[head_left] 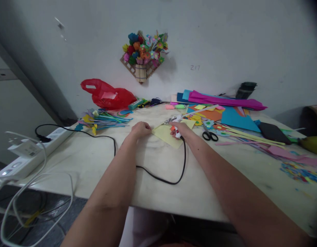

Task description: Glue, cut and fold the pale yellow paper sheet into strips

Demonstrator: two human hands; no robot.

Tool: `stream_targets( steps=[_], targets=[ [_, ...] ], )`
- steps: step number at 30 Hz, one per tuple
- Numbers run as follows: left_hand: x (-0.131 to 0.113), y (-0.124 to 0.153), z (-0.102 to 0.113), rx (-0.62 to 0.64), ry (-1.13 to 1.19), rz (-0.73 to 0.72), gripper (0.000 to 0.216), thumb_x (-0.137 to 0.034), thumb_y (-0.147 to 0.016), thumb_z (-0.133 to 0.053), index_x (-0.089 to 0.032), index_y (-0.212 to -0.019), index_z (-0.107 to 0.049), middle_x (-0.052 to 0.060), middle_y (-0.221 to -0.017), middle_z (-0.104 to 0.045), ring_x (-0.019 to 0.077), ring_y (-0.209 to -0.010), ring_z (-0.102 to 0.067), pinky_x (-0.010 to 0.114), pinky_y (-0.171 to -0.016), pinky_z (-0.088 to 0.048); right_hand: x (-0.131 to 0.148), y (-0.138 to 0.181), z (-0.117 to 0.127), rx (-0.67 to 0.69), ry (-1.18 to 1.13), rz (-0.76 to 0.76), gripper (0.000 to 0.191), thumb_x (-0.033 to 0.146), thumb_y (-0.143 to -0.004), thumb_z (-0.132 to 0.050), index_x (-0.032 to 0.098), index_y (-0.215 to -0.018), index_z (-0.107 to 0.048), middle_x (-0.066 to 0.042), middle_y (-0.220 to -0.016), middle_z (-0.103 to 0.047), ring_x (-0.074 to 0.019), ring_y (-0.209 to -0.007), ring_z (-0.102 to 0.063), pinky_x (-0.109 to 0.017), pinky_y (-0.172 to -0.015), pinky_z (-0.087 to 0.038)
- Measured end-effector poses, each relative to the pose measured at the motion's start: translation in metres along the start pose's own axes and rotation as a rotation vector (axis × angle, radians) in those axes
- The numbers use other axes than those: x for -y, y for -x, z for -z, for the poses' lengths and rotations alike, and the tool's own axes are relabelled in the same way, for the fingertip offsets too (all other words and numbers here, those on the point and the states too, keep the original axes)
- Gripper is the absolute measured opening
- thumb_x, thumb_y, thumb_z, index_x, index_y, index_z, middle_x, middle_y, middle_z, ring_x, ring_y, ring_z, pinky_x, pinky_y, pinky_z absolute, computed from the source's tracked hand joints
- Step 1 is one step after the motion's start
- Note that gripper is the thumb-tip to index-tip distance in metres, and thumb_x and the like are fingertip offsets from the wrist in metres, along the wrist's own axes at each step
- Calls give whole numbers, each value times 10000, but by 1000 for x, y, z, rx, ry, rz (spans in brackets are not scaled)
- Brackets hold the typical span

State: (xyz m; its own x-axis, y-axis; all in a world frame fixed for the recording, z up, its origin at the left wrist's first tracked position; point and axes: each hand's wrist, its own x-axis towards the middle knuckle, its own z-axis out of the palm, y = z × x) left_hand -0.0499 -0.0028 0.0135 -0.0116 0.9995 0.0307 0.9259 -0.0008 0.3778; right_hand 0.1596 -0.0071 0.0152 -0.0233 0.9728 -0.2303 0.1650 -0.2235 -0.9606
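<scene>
My right hand point(181, 129) is wrapped around the handle of a white hot glue gun point(177, 118) with an orange trigger. A long whitish glue stick point(199, 111) sticks out of its back, and its nozzle points left. My left hand point(141, 129) is closed in a pinch at the left end of a thin yellow strip point(157, 127), close to the gun's tip. Beneath both lies a sheet of pale yellow paper point(165, 134), partly covered by my right hand. The gun's black cord point(171, 183) loops over the table toward me.
Left stands a white power strip point(32, 151) with plugs. Paper flowers point(96, 120) lie near a red plastic bag point(109, 96). On the right are black scissors point(210, 136), coloured paper point(238, 119), yellow strips point(251, 134), a dark phone-like slab point(274, 133) and small scraps point(301, 172).
</scene>
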Motion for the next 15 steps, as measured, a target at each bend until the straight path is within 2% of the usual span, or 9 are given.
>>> stream_targets(
  steps=[6, 15],
  targets=[
    [0, -1, -1, -6, 2, 6, 208, -359, -624, -584, -259, -781, -676, -11, -815, -676, 169, -789, -589, 240, -628, -407, -1, -4, -1, 29, 39, -17, 312, 419, -755, -566, 115, -687, -549, -47, -477, -575, -101, -333, -491, -194, -318, -371],
    [1, 0, -1, -7, 5, 0, 224, -365, -620, -590, -253, -793, -679, -9, -823, -678, 167, -801, -589, 226, -636, -413, 2, 1, -4, 76, 73, -11, 266, 380, -767, -551, 127, -689, -523, -29, -433, -542, -109, -319, -474, -197, -299, -350]
  ],
)
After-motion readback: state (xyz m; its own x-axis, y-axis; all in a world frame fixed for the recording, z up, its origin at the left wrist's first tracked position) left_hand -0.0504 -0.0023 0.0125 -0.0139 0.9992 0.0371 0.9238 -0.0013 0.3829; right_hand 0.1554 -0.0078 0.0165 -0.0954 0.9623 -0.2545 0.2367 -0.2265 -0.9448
